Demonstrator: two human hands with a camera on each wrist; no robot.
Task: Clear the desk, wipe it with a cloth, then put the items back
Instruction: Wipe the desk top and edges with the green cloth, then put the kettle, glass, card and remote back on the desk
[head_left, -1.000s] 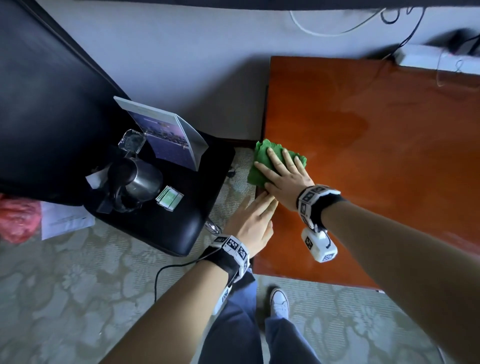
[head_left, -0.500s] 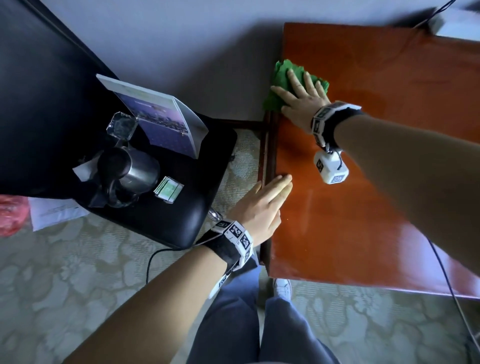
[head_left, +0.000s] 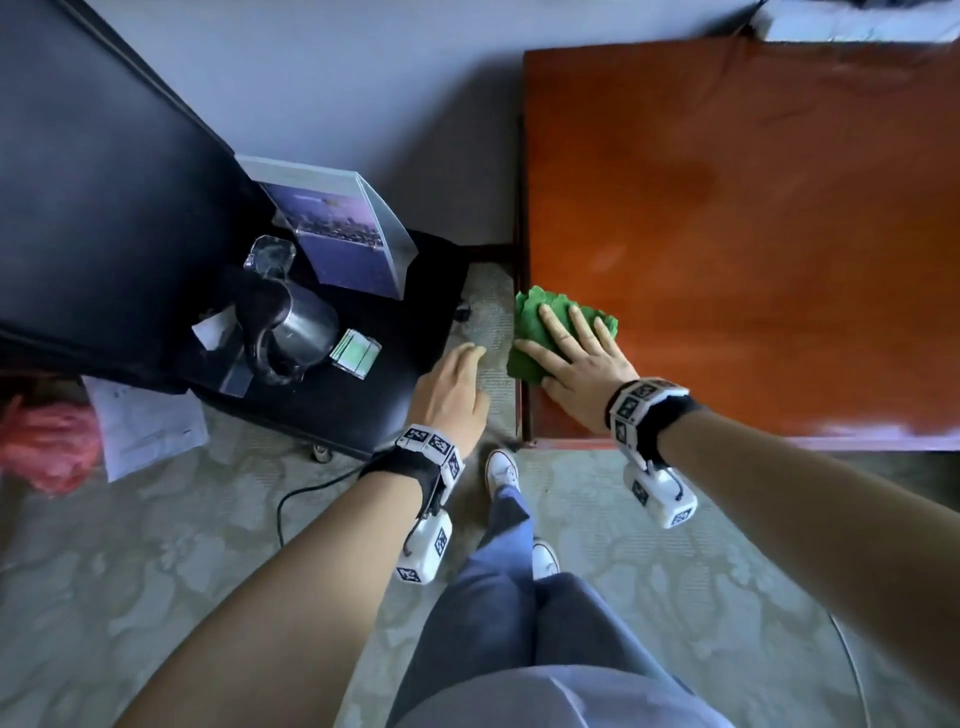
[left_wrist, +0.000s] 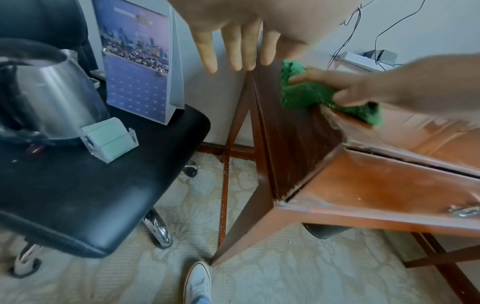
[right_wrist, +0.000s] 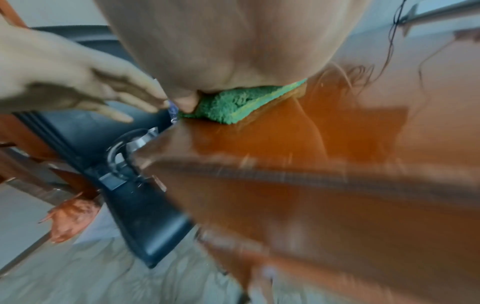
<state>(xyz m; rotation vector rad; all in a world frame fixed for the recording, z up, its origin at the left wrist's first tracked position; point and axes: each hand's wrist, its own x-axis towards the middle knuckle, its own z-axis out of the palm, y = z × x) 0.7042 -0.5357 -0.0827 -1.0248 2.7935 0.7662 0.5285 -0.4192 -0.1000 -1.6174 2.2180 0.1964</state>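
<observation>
The head view alone takes in the whole top of the red-brown surface (head_left: 727, 234), glossy, with a darker patch toward its far side. The left wrist view shows what lies below that top: the surface's side panel, its legs, and a drawer front with a metal pull at the near corner. The right wrist view is blurred; it shows only the edge of the cloth under the palm and the polished top beside it.

The green cloth (head_left: 535, 332) is thick and nubbly, bunched into a loose wad, with a paler band along one edge in the right wrist view. It lies on the surface at its left edge near the front corner, part of it overhanging that edge.

The right hand (head_left: 576, 364) lies flat on the cloth, fingers straight and spread, thumb out past the surface's left edge, pressing down rather than gripping. The left hand (head_left: 457, 389) hangs in the air just left of the surface, above the carpet, fingers relaxed and slightly bent, holding nothing and touching nothing.

Left of the surface stands a black chair (head_left: 363, 405). On its seat are a steel kettle (head_left: 291, 327), a desk calendar (head_left: 343, 244) standing upright, a clear holder of pale green cards (head_left: 356, 353) and a glass (head_left: 270, 257).
</observation>
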